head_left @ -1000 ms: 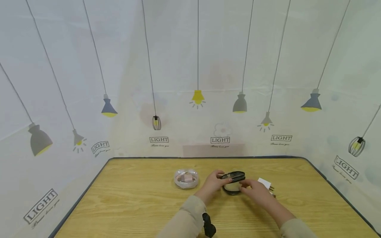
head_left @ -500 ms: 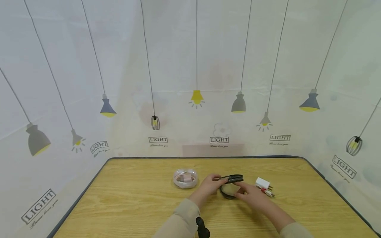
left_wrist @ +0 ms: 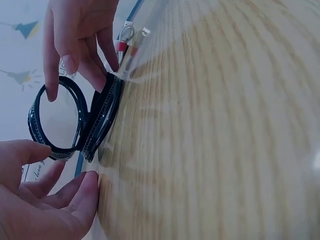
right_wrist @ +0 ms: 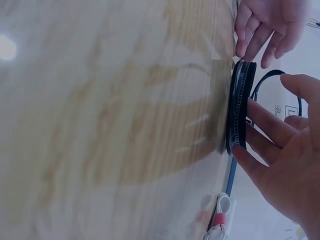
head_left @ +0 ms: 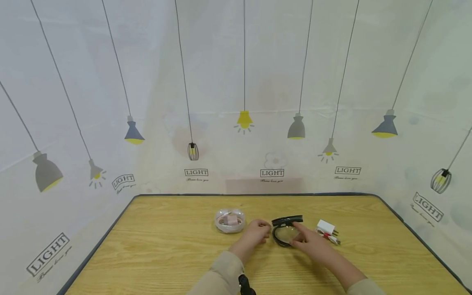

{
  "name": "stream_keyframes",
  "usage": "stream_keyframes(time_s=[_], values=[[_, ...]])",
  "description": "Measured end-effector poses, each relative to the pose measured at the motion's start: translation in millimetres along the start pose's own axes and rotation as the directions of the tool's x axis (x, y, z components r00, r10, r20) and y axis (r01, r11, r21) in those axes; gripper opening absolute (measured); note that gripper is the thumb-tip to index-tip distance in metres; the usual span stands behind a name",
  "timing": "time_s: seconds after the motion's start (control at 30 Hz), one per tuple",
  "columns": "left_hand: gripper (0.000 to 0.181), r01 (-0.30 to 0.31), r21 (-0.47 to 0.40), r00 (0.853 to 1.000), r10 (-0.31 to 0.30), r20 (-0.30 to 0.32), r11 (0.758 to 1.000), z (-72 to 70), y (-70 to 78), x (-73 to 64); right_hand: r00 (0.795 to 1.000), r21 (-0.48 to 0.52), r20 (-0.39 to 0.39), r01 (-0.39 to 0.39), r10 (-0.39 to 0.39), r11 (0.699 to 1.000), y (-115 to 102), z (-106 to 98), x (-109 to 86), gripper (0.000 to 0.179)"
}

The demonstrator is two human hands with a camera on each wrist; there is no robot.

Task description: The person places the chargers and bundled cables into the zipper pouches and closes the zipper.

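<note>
A small round zip case (head_left: 287,219), see-through with black zipper trim, lies unfolded on the table with its two halves at an angle. My right hand (head_left: 311,242) holds it from the right. In the right wrist view its fingers (right_wrist: 265,120) lie along one black half and the thumb reaches the thinner ring of the other. Just left of the case is my left hand (head_left: 255,232), fingers loosely bent, nothing held. The left wrist view has its fingertips right at the lower rim of the case (left_wrist: 102,112).
Left of the hands, a clear bowl (head_left: 217,224) holds a pinkish charger and a cable. To the right lie a white plug adapter (head_left: 326,226) and a white cable (head_left: 334,240) with a red tie. Behind the wooden table (head_left: 166,254) hangs a lamp-printed curtain.
My left hand has let go of the case and moved slightly left. The case now shows its halves more spread. My right hand shifted a little left and stays on the case.
</note>
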State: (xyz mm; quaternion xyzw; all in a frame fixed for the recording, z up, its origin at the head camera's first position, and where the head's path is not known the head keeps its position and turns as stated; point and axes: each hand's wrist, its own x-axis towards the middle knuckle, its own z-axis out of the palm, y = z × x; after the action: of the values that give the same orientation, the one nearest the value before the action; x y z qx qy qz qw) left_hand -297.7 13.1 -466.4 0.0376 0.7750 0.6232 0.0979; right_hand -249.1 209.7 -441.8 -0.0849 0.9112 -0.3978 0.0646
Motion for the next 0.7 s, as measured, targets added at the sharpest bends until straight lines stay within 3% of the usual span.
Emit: stream_keyframes(time_s=[0.3,0.53,0.7], values=[[0.021,-0.084,0.009,0.996,0.083,0.035,0.996,9.0,-2.5,-0.1,0.999,0.036,0.039,0.001,-0.002,0.999,2,-1,1.9,0.071],[0.028,-0.034,-0.055,0.999,0.036,0.031,0.998,15.8,-0.9,-0.9,0.999,0.06,0.037,-0.011,0.008,0.998,2,1,1.8,0.07],[0.031,-0.04,-0.068,0.998,0.042,0.039,0.997,18.9,-2.5,-0.5,0.999,0.069,0.051,0.007,-0.011,0.998,2,0,0.5,0.066]])
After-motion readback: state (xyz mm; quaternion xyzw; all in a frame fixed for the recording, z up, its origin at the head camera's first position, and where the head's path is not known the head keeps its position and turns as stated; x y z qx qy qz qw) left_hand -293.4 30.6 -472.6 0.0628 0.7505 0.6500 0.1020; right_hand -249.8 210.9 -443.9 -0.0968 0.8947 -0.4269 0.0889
